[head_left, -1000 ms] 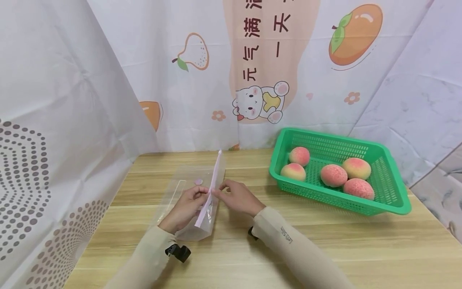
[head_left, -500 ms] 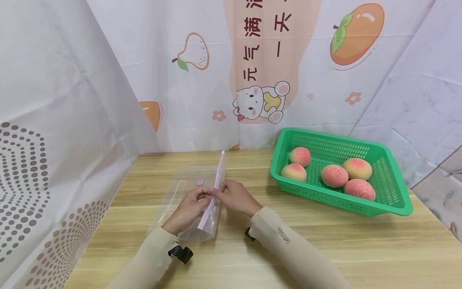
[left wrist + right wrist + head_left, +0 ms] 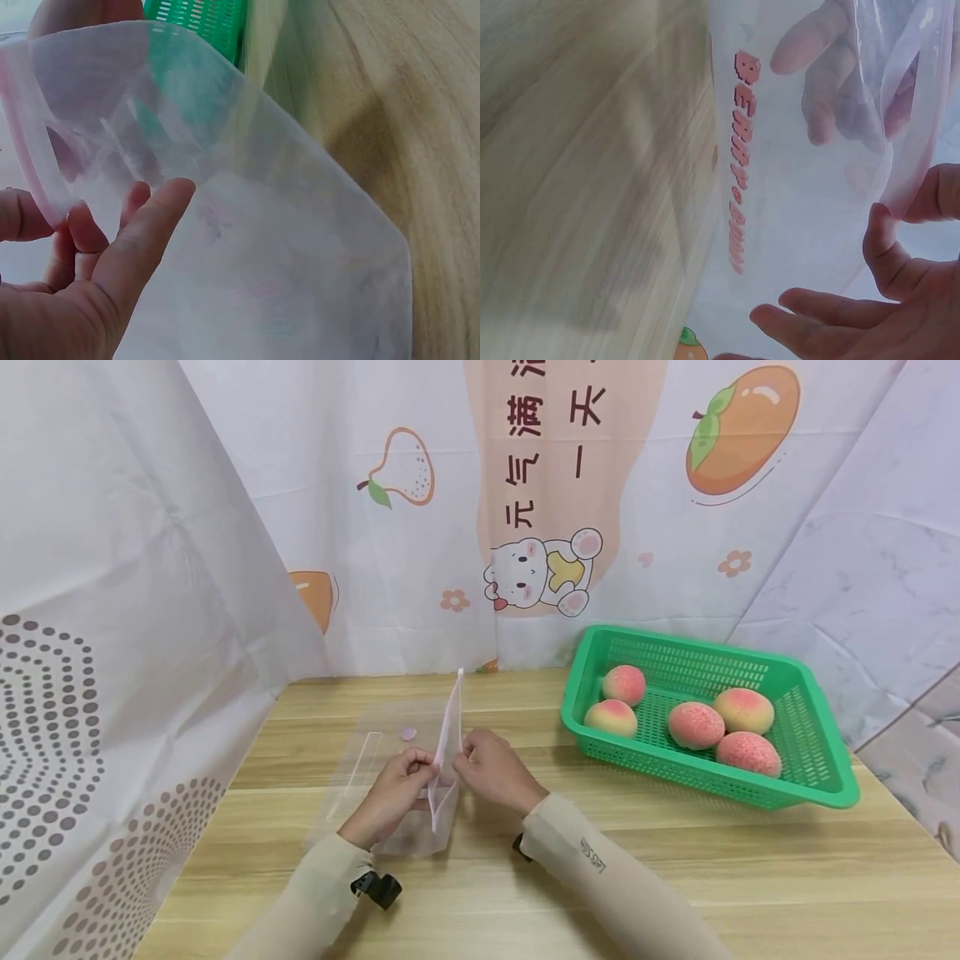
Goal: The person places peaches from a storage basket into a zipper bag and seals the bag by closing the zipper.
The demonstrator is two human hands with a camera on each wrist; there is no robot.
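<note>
A translucent zip bag (image 3: 416,839) with a pink strip along its mouth is held up off the wooden table at its mouth end. My left hand (image 3: 393,789) pinches the near-left lip of the mouth between thumb and finger. Opposite it, my right hand (image 3: 495,774) grips the other lip, and the mouth stands parted between the two. In the left wrist view, other fingers (image 3: 142,244) lie extended along the bag's side. Red lettering (image 3: 739,157) runs down the bag in the right wrist view, where the left fingertips show through the film.
To the right stands a green plastic basket (image 3: 667,768) holding several peaches (image 3: 695,725). A printed white cloth (image 3: 405,560) hangs behind the table (image 3: 600,877), and another covers the left side. Both forearms wear beige sleeves (image 3: 592,860).
The bag's mouth, pressed together along the pink strip before, has come apart in the middle. My right hand has drawn slightly away from the left, taking one lip with it.
</note>
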